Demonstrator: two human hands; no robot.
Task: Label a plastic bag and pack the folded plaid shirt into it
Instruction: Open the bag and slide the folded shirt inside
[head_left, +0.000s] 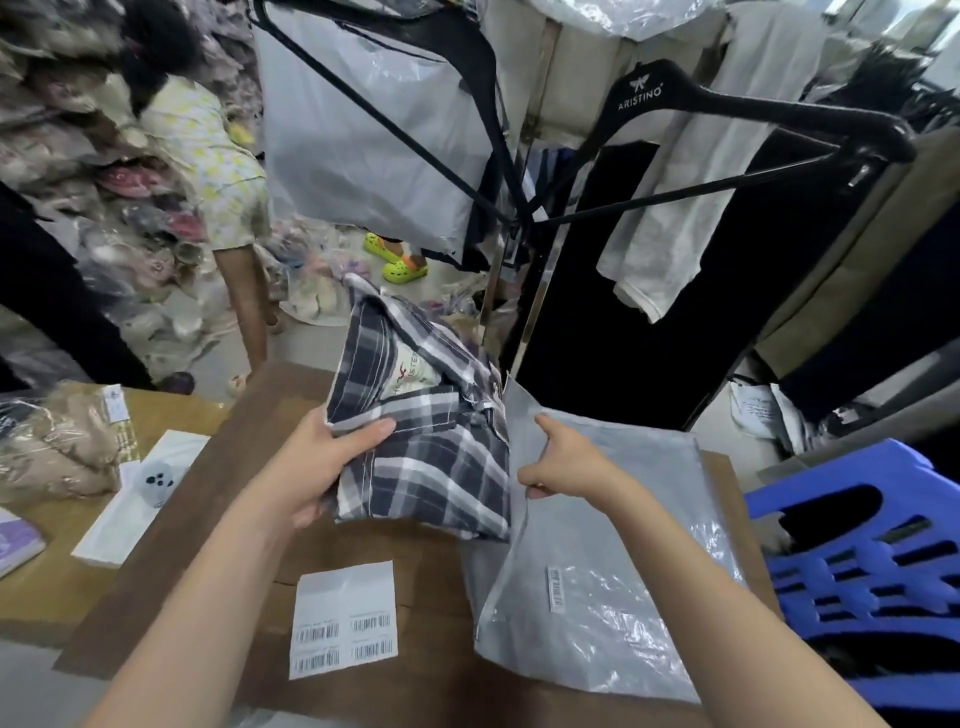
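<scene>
Your left hand (332, 462) grips the folded plaid shirt (431, 441) by its near edge, thumb on top, lifted off the cardboard (405, 561). Just right of those fingers, your right hand (566, 467) pinches the plastic bag (613, 561) at its mouth edge. The shirt's free corner sags beyond your thumb; pushed in like that, I'd judge the fold could slump or catch the bag's lip, since only one layer looks lifted. A barcode sticker (555, 588) sits on the bag below your right fingers, its print unreadable. The sheet of barcode labels (344, 618) lies nearer you. A hanger (644, 93) above reads "ARISTINO".
</scene>
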